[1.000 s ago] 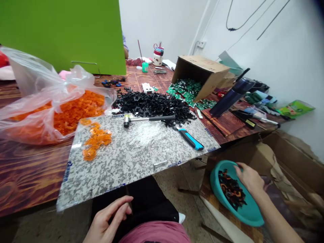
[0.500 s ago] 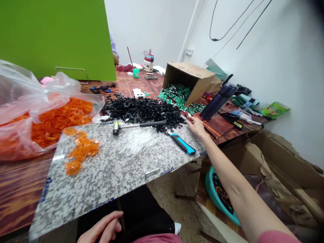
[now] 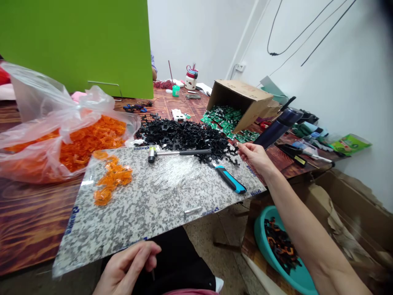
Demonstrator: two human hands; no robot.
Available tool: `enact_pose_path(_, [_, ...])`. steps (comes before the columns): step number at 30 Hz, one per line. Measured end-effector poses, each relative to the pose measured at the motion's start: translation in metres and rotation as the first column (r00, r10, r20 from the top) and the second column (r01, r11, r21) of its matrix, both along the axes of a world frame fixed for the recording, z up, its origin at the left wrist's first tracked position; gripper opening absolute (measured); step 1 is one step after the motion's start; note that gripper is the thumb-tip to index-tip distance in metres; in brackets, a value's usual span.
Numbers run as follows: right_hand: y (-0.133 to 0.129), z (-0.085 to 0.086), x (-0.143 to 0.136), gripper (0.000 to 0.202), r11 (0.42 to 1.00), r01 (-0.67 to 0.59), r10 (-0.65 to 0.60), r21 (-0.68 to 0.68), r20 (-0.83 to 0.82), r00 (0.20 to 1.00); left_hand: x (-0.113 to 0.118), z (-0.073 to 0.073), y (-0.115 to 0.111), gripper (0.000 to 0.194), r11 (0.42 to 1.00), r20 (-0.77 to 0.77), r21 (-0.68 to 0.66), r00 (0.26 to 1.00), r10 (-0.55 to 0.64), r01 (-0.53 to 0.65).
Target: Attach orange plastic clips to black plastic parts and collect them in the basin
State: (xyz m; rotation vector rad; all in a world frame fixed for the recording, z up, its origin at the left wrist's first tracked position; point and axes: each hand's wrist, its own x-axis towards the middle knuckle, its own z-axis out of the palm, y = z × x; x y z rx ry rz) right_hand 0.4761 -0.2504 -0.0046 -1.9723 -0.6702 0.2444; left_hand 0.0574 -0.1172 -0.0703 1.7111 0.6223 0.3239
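Note:
My right hand (image 3: 253,155) pinches something too small to make out, at the right end of the pile of black plastic parts (image 3: 184,135). My left hand (image 3: 132,264) is closed above my lap, below the front edge of the speckled board (image 3: 123,223); what it holds, if anything, is hidden. On the board lie a small hammer (image 3: 181,153), blue-and-black pliers (image 3: 230,180), a heap of thin clear strips (image 3: 175,172), a short metal rod (image 3: 193,210) and several orange translucent parts (image 3: 113,176).
A plastic bag (image 3: 46,147) of orange parts stands left. Behind are a green panel (image 3: 76,45) and a tipped cardboard box (image 3: 242,92) spilling green circuit boards (image 3: 225,116). A dark bottle (image 3: 279,127) stands right. Below it, a teal basin (image 3: 260,237) holds black and orange parts.
The view has shifted, so the table items appear farther right. My right hand has drawn back a little from the table with its fingers pinched. My left hand has risen slightly and its fingers are more curled.

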Motion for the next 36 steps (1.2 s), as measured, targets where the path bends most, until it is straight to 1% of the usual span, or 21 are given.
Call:
enact_pose_path(3, [0.012,0.007,-0.031,0.053,0.993,-0.086,0.094,0.080,-0.096,0.991,0.014,0.017,-0.002,0.031,0.999,0.066,-0.018,0.997,-0.027,0.028])
enact_pose_path(5, [0.022,0.009,-0.057,0.051,0.982,-0.152,0.168,0.113,-0.148,0.975,0.020,0.025,-0.003,0.029,0.998,0.105,-0.044,0.994,-0.036,0.041])
enact_pose_path(7, [0.033,0.010,-0.087,0.047,0.963,-0.230,0.255,0.141,-0.190,0.948,0.025,0.031,-0.003,0.027,0.998,0.137,-0.063,0.990,-0.015,0.024])
enact_pose_path(9, [0.044,0.010,-0.120,0.041,0.928,-0.334,0.366,0.167,-0.224,0.903,0.030,0.036,-0.003,0.027,0.997,0.148,-0.075,0.989,0.010,0.002])
enact_pose_path(11, [0.053,0.010,-0.151,0.038,0.878,-0.440,0.476,0.186,-0.252,0.843,0.035,0.041,-0.003,0.028,0.994,0.156,-0.101,0.986,0.057,-0.041])
enact_pose_path(13, [0.060,0.007,-0.178,0.036,0.836,-0.507,0.549,0.209,-0.285,0.786,0.038,0.042,-0.002,0.030,0.980,0.147,-0.168,0.980,0.135,-0.110])
enact_pose_path(15, [0.066,0.002,-0.200,0.035,0.813,-0.531,0.582,0.240,-0.332,0.742,0.039,0.040,-0.002,0.032,0.954,0.145,-0.268,0.973,0.179,-0.135])
enact_pose_path(17, [0.071,-0.005,-0.216,0.033,0.795,-0.545,0.606,0.266,-0.384,0.697,0.037,0.035,-0.003,0.032,0.920,0.142,-0.352,0.961,0.237,-0.174])
enact_pose_path(19, [0.073,-0.014,-0.226,0.033,0.775,-0.568,0.629,0.275,-0.413,0.659,0.033,0.028,-0.003,0.033,0.883,0.138,-0.410,0.941,0.308,-0.228])
enact_pose_path(21, [0.074,-0.022,-0.230,0.034,0.757,-0.600,0.648,0.259,-0.417,0.637,0.028,0.021,-0.003,0.034,0.844,0.138,-0.471,0.923,0.359,-0.258])
enact_pose_path(23, [0.073,-0.027,-0.231,0.033,0.732,-0.647,0.670,0.213,-0.396,0.627,0.025,0.016,-0.001,0.038,0.795,0.127,-0.553,0.918,0.375,-0.248])
enact_pose_path(25, [0.072,-0.028,-0.229,0.033,0.686,-0.714,0.710,0.140,-0.344,0.615,0.024,0.013,-0.001,0.040,0.742,0.097,-0.631,0.925,0.367,-0.228])
enact_pose_path(27, [0.071,-0.027,-0.220,0.031,0.656,-0.752,0.735,0.065,-0.279,0.618,0.022,0.012,0.000,0.038,0.714,0.055,-0.657,0.930,0.364,-0.240])
enact_pose_path(28, [0.069,-0.026,-0.212,0.029,0.662,-0.749,0.732,0.041,-0.251,0.633,0.021,0.012,0.000,0.037,0.717,0.036,-0.646,0.928,0.371,-0.262])
enact_pose_path(30, [0.064,-0.024,-0.191,0.024,0.715,-0.699,0.689,-0.022,-0.146,0.710,0.018,0.012,0.000,0.036,0.744,0.013,-0.589,0.917,0.399,-0.316])
enact_pose_path(32, [0.056,-0.023,-0.164,0.022,0.784,-0.600,0.614,-0.158,0.061,0.787,0.014,0.012,0.001,0.037,0.775,0.011,-0.520,0.905,0.426,-0.359])
enact_pose_path(33, [0.051,-0.023,-0.151,0.021,0.809,-0.533,0.578,-0.248,0.174,0.797,0.013,0.012,0.001,0.036,0.790,0.015,-0.488,0.901,0.434,-0.372])
enact_pose_path(34, [0.046,-0.024,-0.139,0.021,0.818,-0.473,0.558,-0.327,0.254,0.790,0.012,0.011,0.001,0.036,0.804,0.020,-0.458,0.899,0.437,-0.380])
enact_pose_path(35, [0.041,-0.024,-0.131,0.020,0.810,-0.438,0.561,-0.390,0.297,0.773,0.011,0.011,0.000,0.035,0.816,0.027,-0.431,0.899,0.438,-0.384])
enact_pose_path(36, [0.037,-0.026,-0.125,0.019,0.795,-0.427,0.575,-0.432,0.307,0.759,0.011,0.010,0.000,0.034,0.828,0.035,-0.408,0.900,0.435,-0.385])
